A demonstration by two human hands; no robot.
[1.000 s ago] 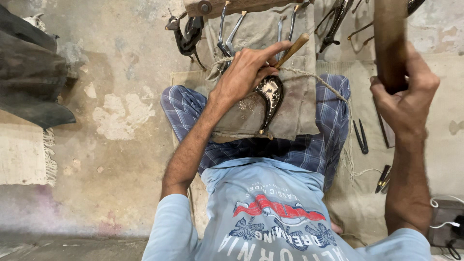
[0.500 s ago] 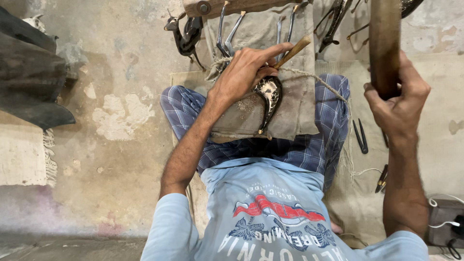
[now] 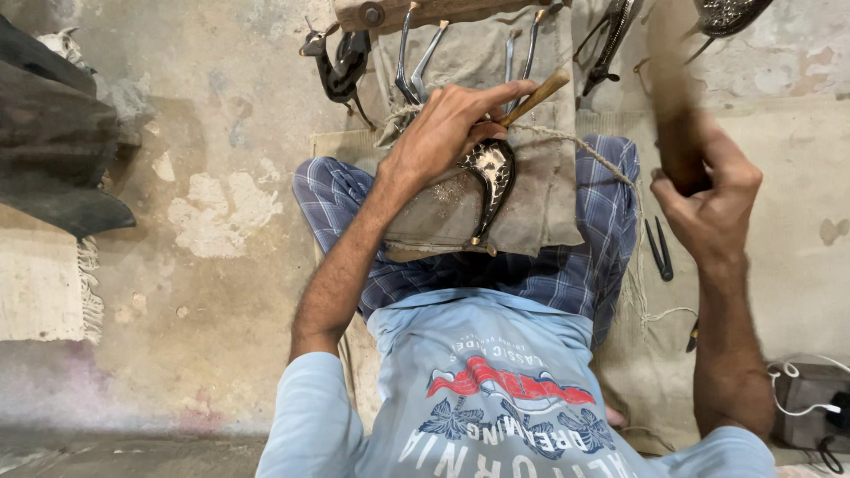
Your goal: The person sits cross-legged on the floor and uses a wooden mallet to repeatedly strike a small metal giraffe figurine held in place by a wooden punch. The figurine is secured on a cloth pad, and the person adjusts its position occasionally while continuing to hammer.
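The left hand (image 3: 447, 124) pins a curved, engraved metal piece (image 3: 490, 177) on the cloth (image 3: 540, 204) over the lap, its grip closed around a thin wooden-handled tool (image 3: 536, 97) set against it. The metal looks hard, heavy and slick, best held by its broad upper curve. The right hand (image 3: 704, 190), grip clamped on a wooden mallet (image 3: 677, 97), has dropped lower than half a second ago and now blurs.

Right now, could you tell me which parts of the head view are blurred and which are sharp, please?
In the head view, the right hand and the wooden mallet it grips are smeared by motion blur; the left hand, the wooden-handled tool it holds and the curved engraved metal piece on the cloth are sharp; lighting is soft, without glare.
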